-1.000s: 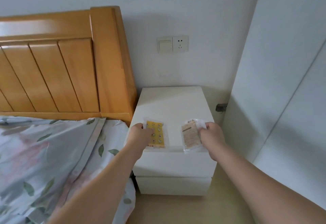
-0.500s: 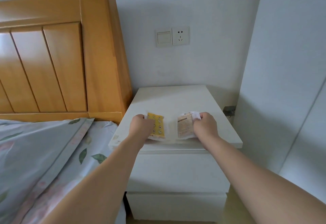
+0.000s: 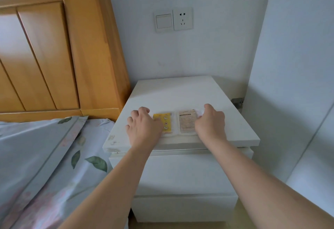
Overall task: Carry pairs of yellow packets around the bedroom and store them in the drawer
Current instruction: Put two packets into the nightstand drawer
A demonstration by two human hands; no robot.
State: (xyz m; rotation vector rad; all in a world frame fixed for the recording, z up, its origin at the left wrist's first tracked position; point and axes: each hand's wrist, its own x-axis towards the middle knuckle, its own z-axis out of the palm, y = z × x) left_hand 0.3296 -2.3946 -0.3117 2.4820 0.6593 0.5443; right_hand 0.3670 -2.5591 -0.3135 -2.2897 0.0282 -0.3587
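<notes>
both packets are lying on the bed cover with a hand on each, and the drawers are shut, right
Not quite. The head view shows both packets, the yellow packet and the beige packet, lying on top of the white nightstand, not on the bed cover. The left hand and right hand rest on them, and the drawers are shut.

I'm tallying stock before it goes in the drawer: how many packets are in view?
2. A yellow-faced packet lies on the nightstand top under the left hand; a tan-faced packet lies beside it under the right hand. Drawers are closed.
</notes>
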